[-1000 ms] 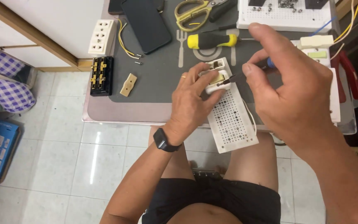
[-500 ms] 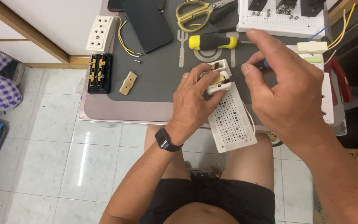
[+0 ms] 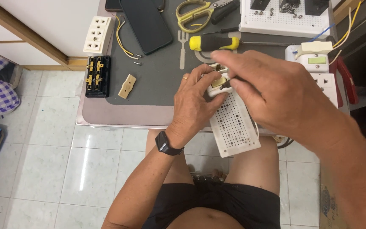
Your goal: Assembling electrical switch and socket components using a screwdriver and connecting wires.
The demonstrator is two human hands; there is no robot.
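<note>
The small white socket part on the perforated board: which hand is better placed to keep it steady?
Left. The left hand already grips the socket part on the perforated board, while the right hand seems to pinch a thin tool above.

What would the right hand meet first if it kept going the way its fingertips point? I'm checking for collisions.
Likely the small cream socket part on the white perforated board; the right hand points left at it, the left hand just beyond. Depth unclear.

Bright, even indoor light; glare streaks on the glossy floor tiles (image 3: 81, 169); soft shadows; right hand (image 3: 276, 91) slightly motion-blurred.
</note>
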